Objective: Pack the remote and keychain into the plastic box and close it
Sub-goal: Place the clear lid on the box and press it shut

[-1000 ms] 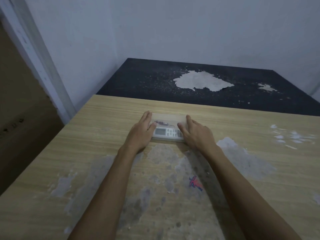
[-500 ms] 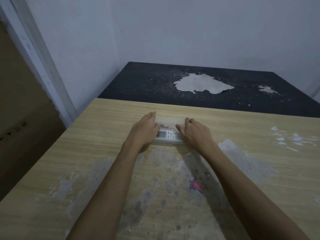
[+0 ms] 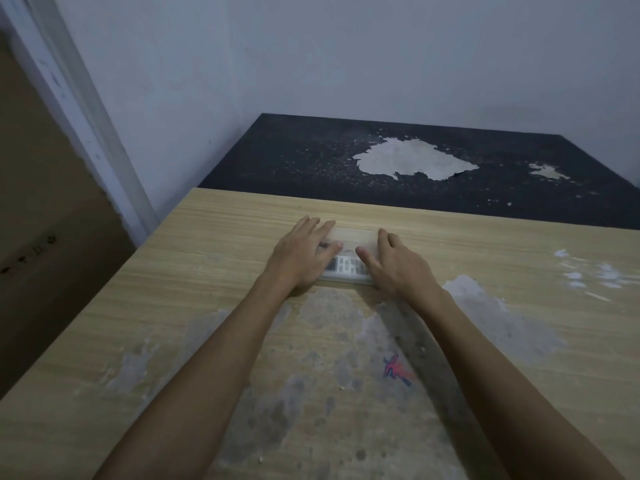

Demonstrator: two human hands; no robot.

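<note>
Fingers lie flat and spread, pressing down; neither hand grips. My left hand and right hand cover the ends of the plastic box on the wooden surface. I see the remote through the lid. Keychain unclear. Judgement: packing done, closure nearly finished. Dark slab beyond.

Your plastic box sits on the surface at twelve o'clock, the remote inside it. Your left hand lies on the box's nine o'clock end, your right hand on its three o'clock end.
</note>
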